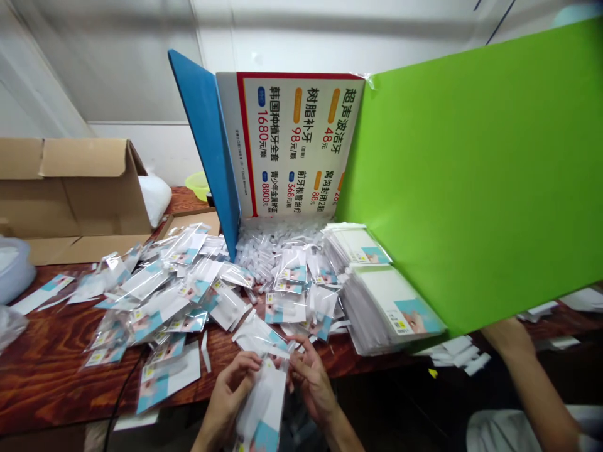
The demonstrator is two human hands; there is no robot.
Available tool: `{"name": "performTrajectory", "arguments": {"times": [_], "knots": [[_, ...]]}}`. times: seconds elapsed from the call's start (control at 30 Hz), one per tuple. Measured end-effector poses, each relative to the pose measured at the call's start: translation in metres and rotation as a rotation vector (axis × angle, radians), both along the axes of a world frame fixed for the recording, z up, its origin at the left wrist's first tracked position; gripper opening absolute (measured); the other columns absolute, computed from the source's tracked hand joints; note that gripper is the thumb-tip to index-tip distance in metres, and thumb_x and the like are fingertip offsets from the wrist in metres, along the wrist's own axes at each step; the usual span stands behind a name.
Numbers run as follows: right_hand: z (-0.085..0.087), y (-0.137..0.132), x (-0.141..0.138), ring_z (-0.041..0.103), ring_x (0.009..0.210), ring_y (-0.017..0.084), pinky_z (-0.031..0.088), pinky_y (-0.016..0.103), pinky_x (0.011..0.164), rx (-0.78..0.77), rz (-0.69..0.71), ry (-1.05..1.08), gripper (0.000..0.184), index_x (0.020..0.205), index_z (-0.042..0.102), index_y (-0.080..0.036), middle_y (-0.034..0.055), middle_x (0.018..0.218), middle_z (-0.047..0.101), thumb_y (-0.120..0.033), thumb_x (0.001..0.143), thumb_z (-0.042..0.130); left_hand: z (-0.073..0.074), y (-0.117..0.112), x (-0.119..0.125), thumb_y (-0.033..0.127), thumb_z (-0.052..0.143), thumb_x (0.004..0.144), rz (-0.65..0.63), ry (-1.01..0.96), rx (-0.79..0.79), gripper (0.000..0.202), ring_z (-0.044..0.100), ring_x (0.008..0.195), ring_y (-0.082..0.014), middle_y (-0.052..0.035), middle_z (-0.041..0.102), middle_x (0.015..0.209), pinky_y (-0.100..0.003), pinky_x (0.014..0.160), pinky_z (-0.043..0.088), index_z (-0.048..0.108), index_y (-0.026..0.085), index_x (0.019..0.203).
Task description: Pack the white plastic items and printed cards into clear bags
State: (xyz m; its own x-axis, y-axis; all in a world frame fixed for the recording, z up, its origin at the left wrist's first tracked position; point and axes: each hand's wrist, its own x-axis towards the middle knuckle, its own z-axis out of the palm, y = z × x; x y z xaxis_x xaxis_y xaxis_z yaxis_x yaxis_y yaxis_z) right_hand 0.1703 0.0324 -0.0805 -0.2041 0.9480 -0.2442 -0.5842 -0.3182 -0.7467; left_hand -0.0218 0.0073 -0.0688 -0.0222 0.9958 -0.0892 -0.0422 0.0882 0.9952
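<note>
In the head view, a clear packet [264, 402] is held by its upper end below and to the left of the green board [480, 176]. Its left edge is pinched by the curled fingers of the left hand [228, 390]; its upper right is gripped between thumb and fingers of the right hand [308, 378], both wrists being angled up from below. The packet's top end is apparently being worked, for which a steady left pinch and fine right fingertip control seem called for. Stacked packets [372, 314] are set against the board's left end.
</note>
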Motion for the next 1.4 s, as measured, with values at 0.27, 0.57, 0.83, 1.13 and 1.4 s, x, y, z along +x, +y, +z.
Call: {"name": "performTrajectory", "arguments": {"times": [0.27,0.57,0.83,1.13,1.4], "knots": [[-0.006,-0.009,0.013,0.055,0.046,0.012,0.036,0.021,0.042,0.012,0.002,-0.024,0.04,0.097,0.064,-0.024,-0.0039,0.063,0.069,-0.045,0.072,0.086,0.003,-0.001,-0.004,0.048,0.074,0.08,-0.176,0.014,-0.039,0.028,0.068,0.103,-0.0286,-0.0122,0.073,0.106,-0.038,0.093,0.051,0.074,0.02,0.084],[-0.002,-0.013,0.03,0.055,0.043,0.009,0.041,0.02,0.044,0.019,0.221,-0.058,0.036,0.083,0.064,-0.017,0.0021,0.065,0.073,-0.046,0.074,0.085,-0.001,-0.008,0.009,0.046,0.081,0.076,-0.223,-0.16,-0.241,0.047,0.066,0.067,-0.0145,-0.0116,0.07,0.122,-0.025,0.06,0.049,0.067,0.024,0.115],[-0.003,-0.009,0.045,0.057,0.044,0.011,0.043,0.022,0.045,0.047,0.252,-0.226,0.04,0.074,0.06,-0.019,-0.0028,0.06,0.068,-0.043,0.065,0.09,-0.006,-0.036,-0.002,0.066,0.073,0.077,-0.51,-0.228,-0.415,0.063,0.064,0.109,-0.0299,-0.0104,0.072,0.112,-0.04,0.101,0.045,0.069,0.019,0.119],[0.005,-0.005,0.04,0.046,0.052,0.008,0.03,0.023,0.052,0.18,0.615,-0.405,0.027,0.073,0.084,-0.017,-0.0013,0.057,0.066,-0.039,0.059,0.092,0.001,-0.043,-0.007,0.058,0.079,0.075,-0.582,-0.323,-0.429,0.065,0.059,0.113,-0.0279,-0.0055,0.066,0.121,-0.037,0.103,0.04,0.064,0.023,0.128],[0.012,0.0,0.044,0.038,0.051,0.007,0.025,0.023,0.05,0.099,0.399,-0.375,0.039,0.072,0.081,-0.014,-0.003,0.055,0.056,-0.052,0.064,0.087,0.03,-0.001,-0.001,0.043,0.085,0.073,-0.595,-0.188,-0.342,0.066,0.06,0.123,-0.0316,-0.0086,0.069,0.129,-0.039,0.106,0.043,0.065,0.022,0.132]]}}
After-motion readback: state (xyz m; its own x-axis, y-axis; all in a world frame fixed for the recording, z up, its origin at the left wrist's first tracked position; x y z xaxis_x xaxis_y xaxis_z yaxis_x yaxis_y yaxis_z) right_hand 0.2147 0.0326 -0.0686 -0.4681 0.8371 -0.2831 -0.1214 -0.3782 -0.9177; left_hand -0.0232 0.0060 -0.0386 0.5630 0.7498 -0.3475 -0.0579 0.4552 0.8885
